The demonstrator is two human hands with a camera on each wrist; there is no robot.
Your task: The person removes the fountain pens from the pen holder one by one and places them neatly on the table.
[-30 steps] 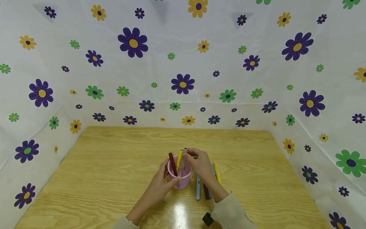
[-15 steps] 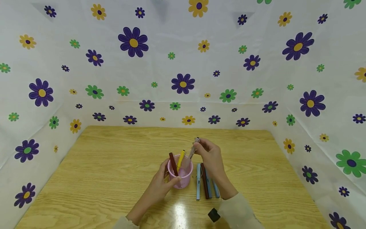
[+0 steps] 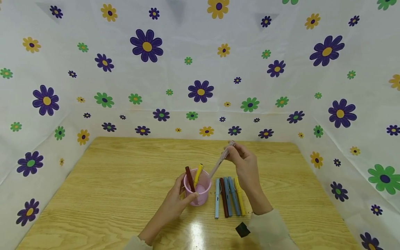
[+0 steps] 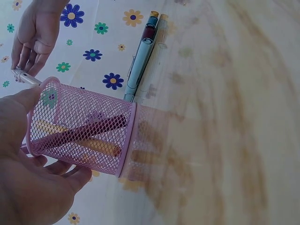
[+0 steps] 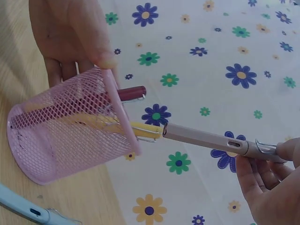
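Observation:
A pink mesh pen cup (image 3: 203, 196) stands on the wooden table, gripped around its side by my left hand (image 3: 175, 198), thumb at the front of the rim. Inside it lean a dark red pen (image 5: 70, 107) and a yellow pen (image 3: 198, 173). My right hand (image 3: 247, 166) pinches a pale pinkish-grey pen (image 5: 206, 138) by its clip end. That pen slants down toward the cup, its lower end at the right rim in the head view and outside the mouth in the right wrist view.
Right of the cup several pens lie side by side: a light blue pen (image 3: 217, 199), a dark red one, two blue ones and a yellow pen (image 3: 240, 199). A small black piece (image 3: 242, 229) sits by the right sleeve. White flower-print sheeting (image 3: 175, 76) encloses the table's back and sides.
My right hand has drawn the pale pen up and right out of the cup, uncovering the row of pens on the table. The left hand and cup have stayed in place.

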